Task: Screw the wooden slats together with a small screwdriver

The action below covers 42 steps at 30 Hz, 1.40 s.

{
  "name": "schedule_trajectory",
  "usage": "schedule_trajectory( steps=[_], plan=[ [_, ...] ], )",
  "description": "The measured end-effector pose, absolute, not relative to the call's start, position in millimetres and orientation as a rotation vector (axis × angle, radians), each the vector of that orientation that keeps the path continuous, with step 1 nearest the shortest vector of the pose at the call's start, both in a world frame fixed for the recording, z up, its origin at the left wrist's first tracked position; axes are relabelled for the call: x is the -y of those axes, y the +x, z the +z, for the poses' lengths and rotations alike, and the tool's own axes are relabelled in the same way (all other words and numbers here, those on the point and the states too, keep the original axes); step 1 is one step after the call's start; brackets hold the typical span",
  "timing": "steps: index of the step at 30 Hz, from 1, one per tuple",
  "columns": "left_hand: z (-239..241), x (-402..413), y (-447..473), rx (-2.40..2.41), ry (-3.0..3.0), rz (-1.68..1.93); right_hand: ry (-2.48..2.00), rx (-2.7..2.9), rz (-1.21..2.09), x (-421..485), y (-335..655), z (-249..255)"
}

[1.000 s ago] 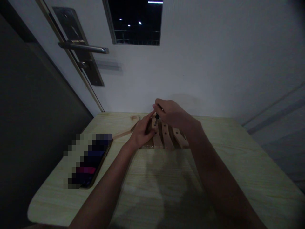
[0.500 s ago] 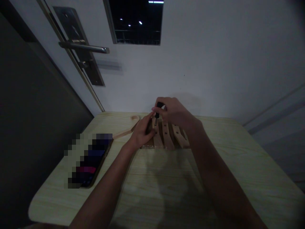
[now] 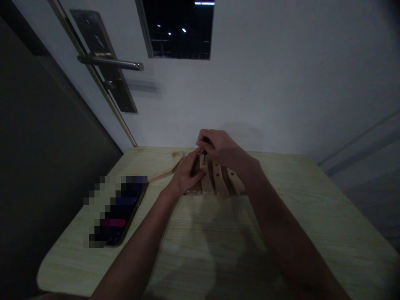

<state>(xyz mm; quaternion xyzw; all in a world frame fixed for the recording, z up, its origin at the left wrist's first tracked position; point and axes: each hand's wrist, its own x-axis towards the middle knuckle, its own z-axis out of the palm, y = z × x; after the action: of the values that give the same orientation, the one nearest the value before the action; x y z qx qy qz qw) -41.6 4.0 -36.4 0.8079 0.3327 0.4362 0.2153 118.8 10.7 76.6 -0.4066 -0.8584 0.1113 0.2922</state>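
My right hand (image 3: 215, 143) is closed around the black handle of a screwdriver (image 3: 205, 151), which stands nearly upright with its shaft pointing down at the leftmost wooden hook (image 3: 207, 183). Thumb and fingers of my left hand (image 3: 186, 173) brace that same hook at its left side, the thumb lying by a dark hole. Beside it lie a second pale wooden hook (image 3: 220, 183) and a third wooden hook (image 3: 236, 182), each with dark holes. All three rest across a brown board (image 3: 194, 191), mostly covered. The screwdriver's tip is too small to make out clearly.
Left of my left hand lies a loose curved wooden piece (image 3: 162, 175). A phone (image 3: 120, 212), partly blurred out, is on the left of the pale wood-grain table (image 3: 193, 250). Behind the table stands a white door (image 3: 281, 83) with a metal handle (image 3: 112, 62).
My right hand has shifted slightly left and turned over the screwdriver handle, hiding more of it. My left hand and the wooden hooks keep their places.
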Motion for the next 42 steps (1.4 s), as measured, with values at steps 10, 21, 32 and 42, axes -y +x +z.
schedule_trajectory(
  steps=[10,21,32,42],
  plan=[
    [-34,-3,-41,-0.882,2.219,1.201,-1.170,2.310,0.236,-11,128,78],
    [-34,-2,-41,-0.897,2.232,1.212,-1.542,2.317,-0.043,-4,121,79],
    [-34,-3,-40,-0.866,2.205,1.211,-1.541,2.356,-0.045,-1,121,82],
    [-36,-3,-42,-0.858,2.225,1.197,-1.669,2.241,-0.078,-4,123,83]
  ],
)
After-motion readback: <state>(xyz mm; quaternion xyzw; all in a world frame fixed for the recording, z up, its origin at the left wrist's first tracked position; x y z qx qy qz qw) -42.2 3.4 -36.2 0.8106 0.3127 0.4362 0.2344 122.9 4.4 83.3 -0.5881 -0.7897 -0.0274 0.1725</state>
